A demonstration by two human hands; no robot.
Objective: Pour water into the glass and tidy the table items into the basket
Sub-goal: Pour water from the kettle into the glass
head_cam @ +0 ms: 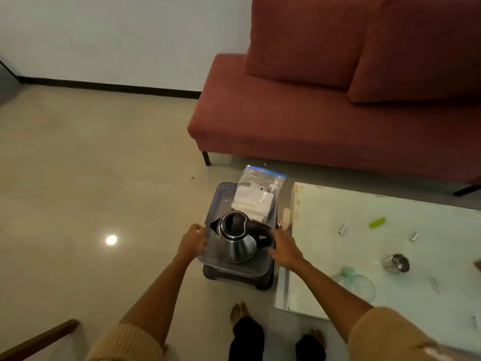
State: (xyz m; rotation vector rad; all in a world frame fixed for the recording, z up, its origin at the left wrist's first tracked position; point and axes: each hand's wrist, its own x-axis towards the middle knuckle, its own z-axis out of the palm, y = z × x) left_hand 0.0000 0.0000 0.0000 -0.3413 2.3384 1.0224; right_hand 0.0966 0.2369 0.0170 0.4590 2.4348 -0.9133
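Observation:
A grey plastic basket point(223, 190) sits on a dark stool on the floor, left of the glass table point(325, 225). Inside it stand a steel kettle point(238, 243) with a black handle and a clear zip bag point(260, 191) holding white cloth. My left hand point(192, 242) grips the basket's left rim. My right hand point(285, 247) grips its right rim, beside the kettle handle. On the table lie a clear glass point(363, 285), a small steel cup point(397, 262), a green item point(377, 222) and several small silver packets point(343, 228).
A red sofa point(325, 113) stands behind the table and basket. A dark stool point(236, 278) carries the basket. My bare feet point(239, 312) are on the beige tiled floor just in front of it. A wooden chair arm point(39, 340) shows at bottom left.

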